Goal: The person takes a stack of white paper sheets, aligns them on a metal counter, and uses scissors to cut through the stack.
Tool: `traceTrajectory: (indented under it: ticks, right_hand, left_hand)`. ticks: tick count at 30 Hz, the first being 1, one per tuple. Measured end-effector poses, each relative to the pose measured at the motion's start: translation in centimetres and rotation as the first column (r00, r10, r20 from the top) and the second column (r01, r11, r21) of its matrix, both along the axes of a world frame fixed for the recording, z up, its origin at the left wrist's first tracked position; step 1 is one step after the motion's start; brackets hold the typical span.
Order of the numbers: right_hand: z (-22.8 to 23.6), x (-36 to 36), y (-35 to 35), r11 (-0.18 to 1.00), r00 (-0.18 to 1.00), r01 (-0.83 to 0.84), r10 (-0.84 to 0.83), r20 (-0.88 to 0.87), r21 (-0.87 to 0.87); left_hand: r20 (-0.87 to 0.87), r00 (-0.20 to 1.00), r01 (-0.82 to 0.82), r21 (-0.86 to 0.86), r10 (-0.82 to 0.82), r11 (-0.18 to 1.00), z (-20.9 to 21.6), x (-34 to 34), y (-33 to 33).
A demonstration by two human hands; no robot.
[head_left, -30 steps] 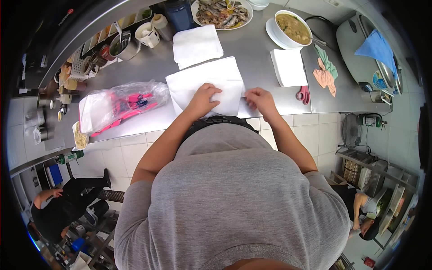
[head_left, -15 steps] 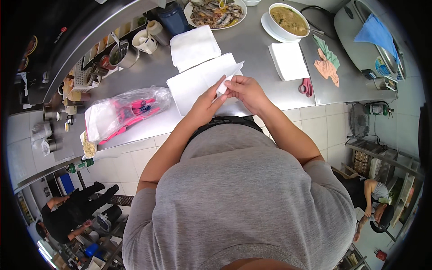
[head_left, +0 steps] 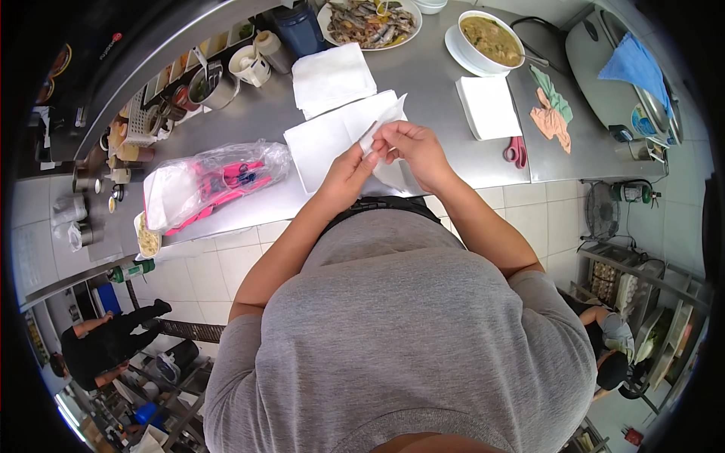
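Note:
Between my hands is a white paper napkin (head_left: 368, 142), partly rolled or folded, its loose end rising at the top. My left hand (head_left: 347, 174) grips it from the left with the fingers closed. From the right, my right hand (head_left: 418, 155) pinches the napkin near the same spot, fingertips almost meeting the left ones. Directly beneath lie spread white napkins (head_left: 317, 147) on the steel counter, partly covered by my hands. Just beyond them sits a folded white napkin pile (head_left: 332, 79).
A plastic bag with pink contents (head_left: 215, 185) lies left. To the right are a white napkin stack (head_left: 487, 107), red-handled scissors (head_left: 516, 152) and a soup bowl (head_left: 491, 44). A fish platter (head_left: 374, 24) stands at the back. Two people (head_left: 102, 351) are behind me, one per side.
My fingers have shifted on the napkin, and the right hand's grip looks more curled. The napkin's loose end now stands differently. The people behind have changed posture.

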State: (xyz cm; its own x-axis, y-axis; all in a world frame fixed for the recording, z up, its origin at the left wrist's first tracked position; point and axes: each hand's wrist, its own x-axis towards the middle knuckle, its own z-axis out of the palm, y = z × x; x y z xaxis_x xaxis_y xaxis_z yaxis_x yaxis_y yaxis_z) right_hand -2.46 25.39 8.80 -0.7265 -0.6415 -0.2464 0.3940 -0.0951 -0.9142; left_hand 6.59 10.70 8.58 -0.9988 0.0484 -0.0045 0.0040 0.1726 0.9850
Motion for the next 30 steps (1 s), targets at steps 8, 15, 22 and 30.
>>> traceTrajectory:
  ticks: [8, 15, 22, 30]
  right_hand:
    - [0.5, 0.1, 0.5, 0.999, 0.999, -0.046, 0.046, 0.016, 0.013]
    - [-0.5, -0.4, 0.8, 0.997, 0.996, -0.037, 0.043, 0.08, -0.068]
    - [-1.0, -1.8, 2.1, 0.992, 0.993, -0.12, 0.12, 0.008, -0.041]
    - [-2.7, -4.5, 2.0, 0.975, 0.983, -0.072, 0.105, -0.151, 0.212]
  left_hand:
    - [-0.028, 0.999, 0.011, -0.254, -0.019, 0.967, 0.2, -0.4, 0.1]
    - [-0.048, 0.999, 0.007, -0.235, -0.019, 0.972, 0.0, -0.5, 0.1]
    - [0.197, 0.953, -0.287, 0.34, 0.231, 0.896, -0.7, -1.4, -1.1]
    - [-0.01, 0.986, -0.165, 0.125, 0.167, 0.978, -3.3, -1.4, -1.8]
